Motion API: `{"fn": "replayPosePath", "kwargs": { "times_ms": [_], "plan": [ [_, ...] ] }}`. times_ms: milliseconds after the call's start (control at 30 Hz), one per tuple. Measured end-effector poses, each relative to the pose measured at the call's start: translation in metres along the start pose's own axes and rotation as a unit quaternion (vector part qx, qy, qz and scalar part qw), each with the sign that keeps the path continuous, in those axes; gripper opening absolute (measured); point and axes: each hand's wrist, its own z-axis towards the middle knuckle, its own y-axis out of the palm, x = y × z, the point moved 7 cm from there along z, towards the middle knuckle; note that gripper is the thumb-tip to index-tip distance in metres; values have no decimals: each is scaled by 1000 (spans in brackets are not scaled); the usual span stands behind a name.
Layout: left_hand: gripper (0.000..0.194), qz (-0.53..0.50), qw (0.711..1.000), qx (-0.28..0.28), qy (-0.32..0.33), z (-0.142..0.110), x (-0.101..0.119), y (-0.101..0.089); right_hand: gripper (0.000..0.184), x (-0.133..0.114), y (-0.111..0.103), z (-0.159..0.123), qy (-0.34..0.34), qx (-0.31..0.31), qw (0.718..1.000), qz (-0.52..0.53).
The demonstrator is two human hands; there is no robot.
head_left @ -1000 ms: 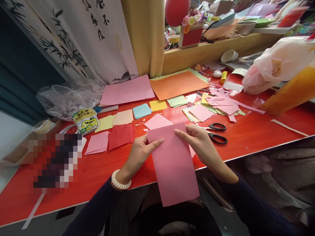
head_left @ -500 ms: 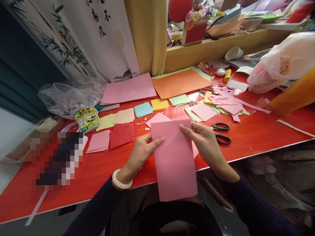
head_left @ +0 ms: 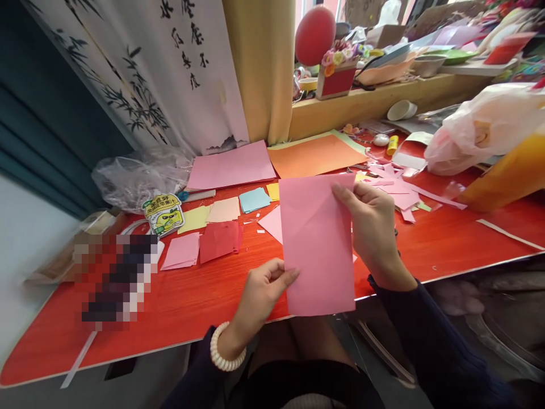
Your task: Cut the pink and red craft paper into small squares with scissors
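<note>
A pink paper sheet (head_left: 317,241) with a faint diagonal crease is held upright above the near edge of the red table (head_left: 179,301). My right hand (head_left: 372,227) grips its upper right edge, thumb on the front. My left hand (head_left: 266,287), with a white bead bracelet at the wrist, pinches the sheet's lower left edge. Both arms wear dark sleeves.
Large pink (head_left: 232,165) and orange (head_left: 315,154) sheets lie at the back by a curtain. Small coloured paper squares (head_left: 219,240) and pink scraps (head_left: 395,187) litter the table. A clear plastic bag (head_left: 136,176) sits left, a white bag (head_left: 481,128) right, a cluttered shelf (head_left: 383,94) behind.
Both hands have lifted the pink sheet up off the table edge. My left hand slid from the top corner down to the lower left edge. The scissors are now hidden behind my right hand.
</note>
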Motion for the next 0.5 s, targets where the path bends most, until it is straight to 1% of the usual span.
{"fn": "replayPosePath", "kwargs": {
  "times_ms": [67,133,167,200,233,300,333,367,400,433,467,500],
  "plan": [
    [32,1,1000,23,-11,-7,-3,-1,18,2,1,-4,6,-27,1000,4],
    [33,-13,998,51,-23,-12,-4,-4,17,9,5,-11,40,-102,994,-21],
    [33,-16,998,55,-30,-13,-4,-5,17,14,7,-15,60,-143,987,-43],
    [32,-10,998,44,-39,-14,-3,-4,18,20,6,-19,79,-176,979,-69],
    [32,8,999,20,-47,-14,-2,-2,20,25,4,-22,94,-197,971,-96],
    [31,74,996,-37,-40,-11,5,-1,24,35,-6,-20,120,-213,958,-149],
    [32,118,991,-52,-21,-8,11,-4,26,40,-10,-17,134,-220,951,-173],
    [33,167,985,-48,8,-1,19,-10,28,45,-14,-13,152,-235,939,-201],
    [35,221,974,-26,43,7,27,-20,30,52,-16,-8,170,-255,924,-230],
    [35,279,957,5,74,18,35,-33,31,58,-18,-3,185,-275,907,-259],
    [32,347,932,28,100,31,41,-43,33,64,-19,3,195,-291,891,-290],
    [29,420,899,41,119,45,45,-53,33,69,-20,9,201,-300,879,-311]
  ]
}}
